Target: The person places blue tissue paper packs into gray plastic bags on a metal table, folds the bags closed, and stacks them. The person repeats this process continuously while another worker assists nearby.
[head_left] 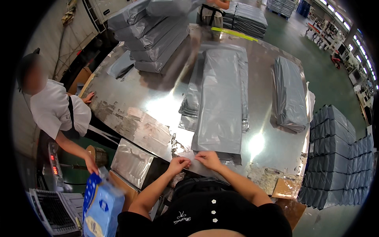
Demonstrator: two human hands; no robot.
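Note:
Close to the table's near edge, my left hand [180, 163] and my right hand [209, 159] are almost fingertip to fingertip. Thumb and fingers are pinched together on both; anything between them is too small to make out. Just beyond my right hand lies a long grey plastic-wrapped bundle [219, 102], its near end by my wrist. Under its left side several folded grey plastic bags [190, 104] stick out. A scrap of clear film [229, 162] shows beside my right wrist.
The metal table [260, 118] carries another grey bundle [290, 94] at right and a tall pile of grey bundles [156, 39] at far left. A co-worker [59, 106] on the left reaches toward a blue package [103, 209]. Stacked grey bundles [331, 158] stand off the right edge.

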